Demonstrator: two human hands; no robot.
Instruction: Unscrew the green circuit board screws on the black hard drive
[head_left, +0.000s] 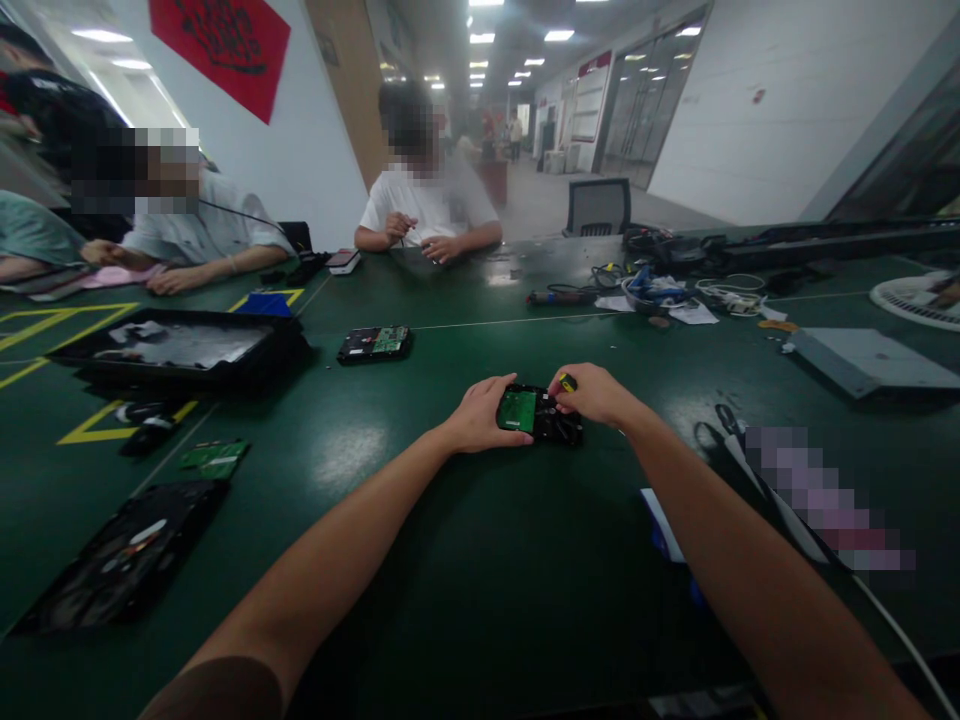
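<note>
A black hard drive (555, 428) with a green circuit board (517, 410) on its upper face lies on the green table in front of me. My left hand (484, 417) grips its left end, thumb along the near edge and fingers along the far one. Over the drive's right part, my right hand (592, 393) pinches a screwdriver (569, 383); its yellow-and-black handle end pokes out above the fingers. Its tip is too small to make out. Farther off to the left sits another hard drive (375, 344), board side up.
A black tray (187, 345) stands at left, with a bare green board (215, 457) and a larger black drive casing (124, 555) nearer me. Cables (652, 290) and a grey metal box (877, 360) are at right. Two people sit across the table.
</note>
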